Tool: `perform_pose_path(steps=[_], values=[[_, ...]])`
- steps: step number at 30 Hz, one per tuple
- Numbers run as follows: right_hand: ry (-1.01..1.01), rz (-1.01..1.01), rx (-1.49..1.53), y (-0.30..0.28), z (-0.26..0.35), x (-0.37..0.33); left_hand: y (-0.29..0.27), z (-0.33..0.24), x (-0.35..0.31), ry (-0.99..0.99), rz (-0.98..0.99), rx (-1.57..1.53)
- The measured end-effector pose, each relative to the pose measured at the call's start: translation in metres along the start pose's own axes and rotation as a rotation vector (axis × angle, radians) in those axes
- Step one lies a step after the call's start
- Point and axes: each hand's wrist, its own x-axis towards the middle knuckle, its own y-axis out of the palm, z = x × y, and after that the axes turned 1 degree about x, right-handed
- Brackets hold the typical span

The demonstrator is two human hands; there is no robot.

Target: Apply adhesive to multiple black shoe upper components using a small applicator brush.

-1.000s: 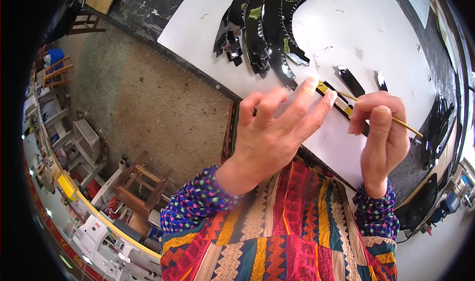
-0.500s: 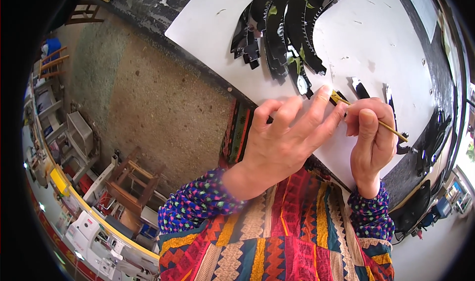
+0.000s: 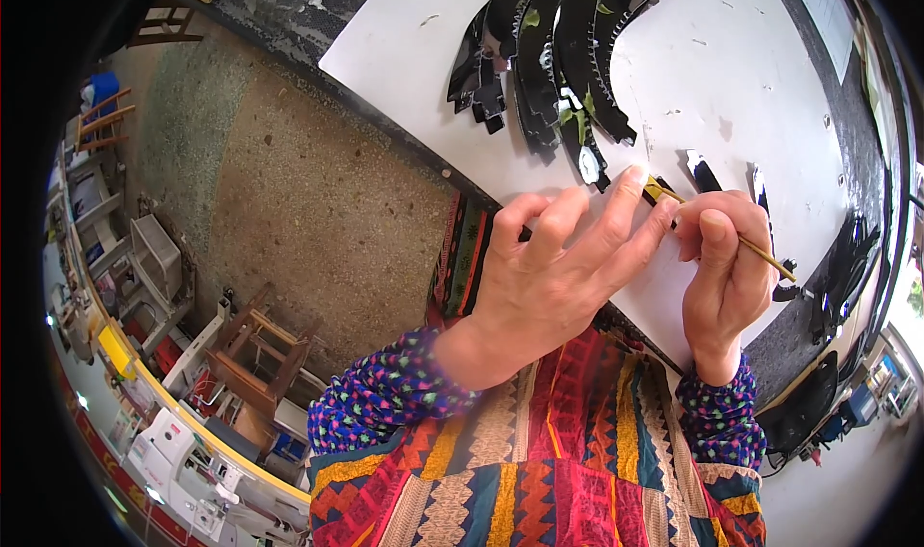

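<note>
Both hands meet over a white board (image 3: 731,56). Pinched in my right hand (image 3: 727,258) is a thin brass-coloured stick (image 3: 773,262), slanting down to the right behind the fingers. My left hand (image 3: 563,263) has its index finger and thumb on either side of a small black strip, mostly hidden beneath them. A yellow patch (image 3: 654,189) shows at the index fingertip; whether it belongs to the stick or the strip I cannot tell. Beyond the hands lies a pile of curved, shiny black strips (image 3: 582,42) with notched edges and some green scraps.
Two short black pieces (image 3: 705,174) lie just past my right hand. More black strips (image 3: 842,278) are heaped at the right on the dark tabletop (image 3: 289,3). Left of the table edge are the floor, a wooden stool (image 3: 255,364) and a sewing machine (image 3: 168,451).
Very little differs. My right hand and the stick have shifted slightly to the right and down; the left hand stays in place.
</note>
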Motion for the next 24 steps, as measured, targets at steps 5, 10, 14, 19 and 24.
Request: perform_pose_path(steps=[5, 10, 14, 19, 24], values=[[-0.004, 0.028, 0.046, 0.001, 0.001, 0.002, 0.001, 0.001, -0.005, 0.009, 0.016, -0.023], [0.012, 0.002, 0.014, 0.002, 0.0, 0.001, 0.001, 0.002, -0.004, 0.006, 0.002, -0.015], [0.008, 0.031, 0.043, 0.001, 0.001, 0.001, 0.0, 0.001, -0.004, -0.004, 0.008, -0.039], [0.098, 0.027, 0.029, -0.005, 0.005, -0.001, -0.001, 0.002, -0.001, -0.005, 0.01, -0.032], [0.042, -0.023, -0.074, -0.021, 0.0, -0.015, 0.001, 0.007, -0.001, -0.009, 0.033, -0.092]])
